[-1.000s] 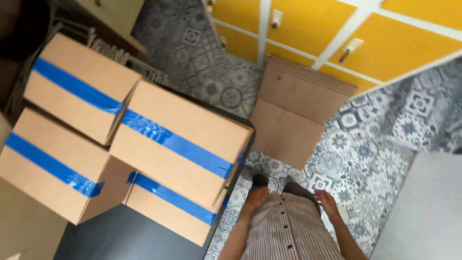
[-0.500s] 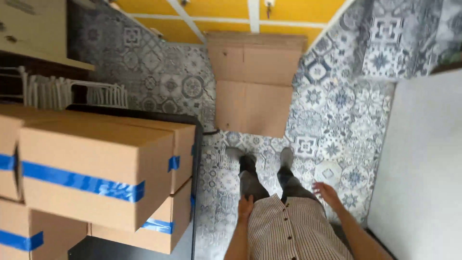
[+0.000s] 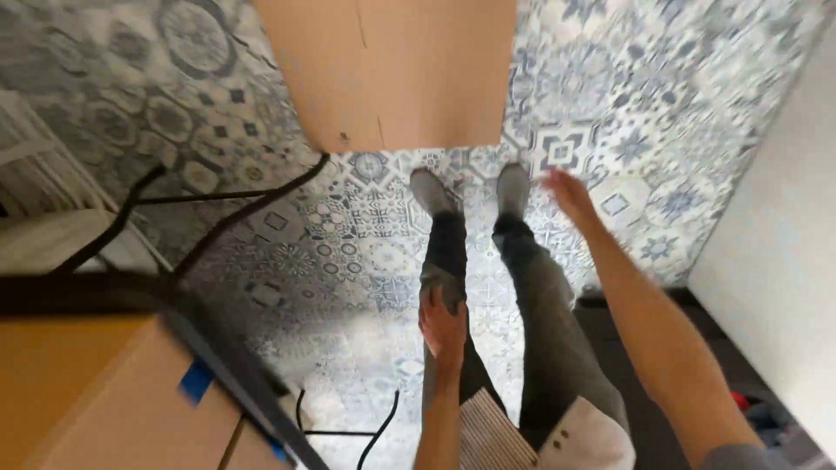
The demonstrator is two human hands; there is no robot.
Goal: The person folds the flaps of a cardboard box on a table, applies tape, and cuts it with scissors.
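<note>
Cardboard sheet (image 3: 392,70) ahead; right hand (image 3: 570,193) outstretched toward it, empty, blurred; left hand (image 3: 444,324) flat on thigh.

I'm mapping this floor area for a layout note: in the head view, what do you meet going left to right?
Taped cardboard box on the dark table edge → black cable → left hand resting on the thigh → right hand held out over the tiled floor → white wall.

A big flat cardboard sheet (image 3: 392,70) lay ahead on the tiled floor (image 3: 662,113). Boxes (image 3: 113,400) blocked the left, and a white wall (image 3: 784,252) closed the right.
</note>
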